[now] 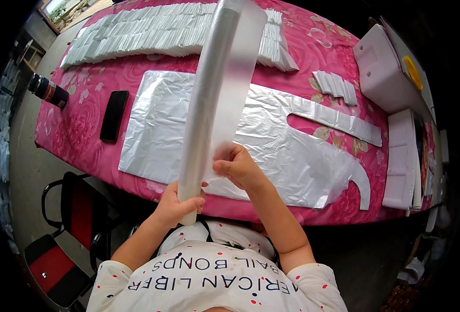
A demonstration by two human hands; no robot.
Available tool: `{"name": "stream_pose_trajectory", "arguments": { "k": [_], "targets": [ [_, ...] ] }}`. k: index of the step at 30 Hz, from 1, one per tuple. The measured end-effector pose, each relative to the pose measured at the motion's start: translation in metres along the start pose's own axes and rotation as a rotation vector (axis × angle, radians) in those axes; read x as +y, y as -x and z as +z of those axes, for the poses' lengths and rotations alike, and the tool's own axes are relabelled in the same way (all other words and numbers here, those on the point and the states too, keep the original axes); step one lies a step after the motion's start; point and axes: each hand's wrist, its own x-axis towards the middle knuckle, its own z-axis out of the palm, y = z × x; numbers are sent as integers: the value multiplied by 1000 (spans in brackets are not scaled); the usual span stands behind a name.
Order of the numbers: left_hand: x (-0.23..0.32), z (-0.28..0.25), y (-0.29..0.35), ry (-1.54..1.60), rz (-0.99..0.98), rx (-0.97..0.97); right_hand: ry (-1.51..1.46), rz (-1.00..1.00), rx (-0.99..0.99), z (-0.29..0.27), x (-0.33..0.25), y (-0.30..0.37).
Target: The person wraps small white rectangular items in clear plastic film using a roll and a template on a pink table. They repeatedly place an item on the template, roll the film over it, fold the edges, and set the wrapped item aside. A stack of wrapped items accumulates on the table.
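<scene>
A long roll of translucent plastic film (207,99) stands upright in front of me, tilted slightly to the right at its top. My left hand (179,204) is wrapped around its lower end. Along the right side, a loose sheet of film (242,62) hangs off the roll. My right hand (239,167) is closed in a pinch at the lower part of that sheet, slightly blurred. Behind the roll, a flat stack of white plastic vest bags (287,151) lies on the table, its handles pointing right.
Rows of folded white bags (147,34) lie along the far side of the pink floral tablecloth (79,122). A small bundle (335,87) sits at right, near white foam boxes (378,65). A black phone (114,115) and dark bottle (49,91) are left. Chairs (79,208) stand lower left.
</scene>
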Motion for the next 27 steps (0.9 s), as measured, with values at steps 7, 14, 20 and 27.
{"name": "stream_pose_trajectory", "arguments": {
  "k": [7, 14, 20, 27],
  "targets": [
    [-5, 2, 0, 132, -8, -42, 99, 35, 42, 14, 1, 1],
    [9, 14, -10, 237, -40, -170, 173, -21, 42, 13, -20, 0],
    [17, 19, -15, 245, -38, -275, 148, -43, -32, 17, -41, 6],
    [13, 21, -17, 382, -109, -453, 86, -50, -132, 10, -39, 9]
  ]
}}
